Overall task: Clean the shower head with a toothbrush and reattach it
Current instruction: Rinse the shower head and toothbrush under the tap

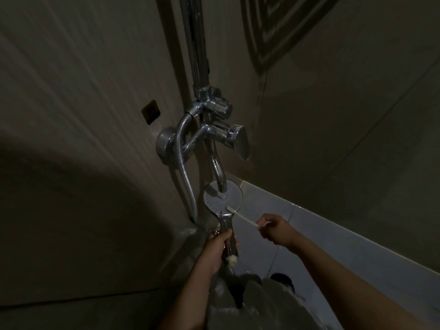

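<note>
The chrome shower head (215, 198) is off its hose, its round white nozzle face turned toward me just under the tap spout. My left hand (217, 245) grips its handle, and the white threaded end of the handle sticks out below my fingers. A white toothbrush (242, 216) lies with its bristles on the lower right rim of the nozzle face. My right hand (277, 228) pinches the toothbrush's handle, to the right of the shower head.
A chrome mixer tap (234, 136) with a lever and a diverter knob (220, 108) is fixed on the wall above. The spout (217, 173) hangs in front of the nozzle face. A ribbed metal hose (182, 163) loops down on the left. The riser pipe (196, 44) runs upward. Dim tiled walls stand close on both sides.
</note>
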Demonstrator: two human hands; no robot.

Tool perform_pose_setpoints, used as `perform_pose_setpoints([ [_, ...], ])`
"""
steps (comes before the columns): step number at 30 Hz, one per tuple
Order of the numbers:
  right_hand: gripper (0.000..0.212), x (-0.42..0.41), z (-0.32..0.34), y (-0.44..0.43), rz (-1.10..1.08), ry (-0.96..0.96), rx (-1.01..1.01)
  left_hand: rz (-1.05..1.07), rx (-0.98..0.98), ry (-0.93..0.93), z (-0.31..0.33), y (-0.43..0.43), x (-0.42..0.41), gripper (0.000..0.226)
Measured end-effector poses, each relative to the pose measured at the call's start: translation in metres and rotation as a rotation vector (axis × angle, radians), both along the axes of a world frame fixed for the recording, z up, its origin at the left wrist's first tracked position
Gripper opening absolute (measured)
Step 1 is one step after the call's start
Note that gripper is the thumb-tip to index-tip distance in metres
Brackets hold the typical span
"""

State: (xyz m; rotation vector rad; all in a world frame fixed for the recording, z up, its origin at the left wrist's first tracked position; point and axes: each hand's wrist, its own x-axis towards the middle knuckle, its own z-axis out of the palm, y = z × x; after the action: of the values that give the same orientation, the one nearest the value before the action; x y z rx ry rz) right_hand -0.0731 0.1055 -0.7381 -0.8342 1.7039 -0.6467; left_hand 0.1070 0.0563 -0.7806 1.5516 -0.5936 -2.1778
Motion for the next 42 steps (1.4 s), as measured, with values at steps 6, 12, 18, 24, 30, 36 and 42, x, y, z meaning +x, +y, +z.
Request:
perform_pose_setpoints([
  [6, 0.014, -0.008, -0.018, 0.001, -0.227, 0.234, 0.003, -0.041, -0.035, -0.034, -0.004, 0.002, 0.006, 0.008],
  [12, 0.011, -0.007, -0.017, 0.0, -0.387, 0.255, -0.003, -0.089, -0.054, -0.034, -0.002, 0.003, 0.006, 0.01],
  [18, 0.007, 0.0, -0.018, 0.0, -0.5, 0.162, -0.029, -0.156, -0.041, -0.073, -0.001, 0.011, 0.007, 0.014],
  [24, 0.01, 0.016, 0.003, -0.007, -0.583, 0.077, -0.245, -0.193, -0.049, -0.108, -0.004, 0.013, 0.008, 0.006],
  [30, 0.016, 0.03, 0.061, -0.026, -0.668, -0.175, -0.493, -0.182, -0.063, -0.095, -0.003, 0.013, 0.004, 0.007],
  [36, 0.021, 0.035, 0.107, -0.037, -0.668, -0.359, -0.651, -0.197, -0.072, -0.045, 0.001, 0.012, 0.0, 0.008],
  [42, 0.022, 0.035, 0.129, -0.048, -0.634, -0.389, -0.701, -0.204, -0.077, -0.05, 0.005, 0.013, 0.001, 0.012],
])
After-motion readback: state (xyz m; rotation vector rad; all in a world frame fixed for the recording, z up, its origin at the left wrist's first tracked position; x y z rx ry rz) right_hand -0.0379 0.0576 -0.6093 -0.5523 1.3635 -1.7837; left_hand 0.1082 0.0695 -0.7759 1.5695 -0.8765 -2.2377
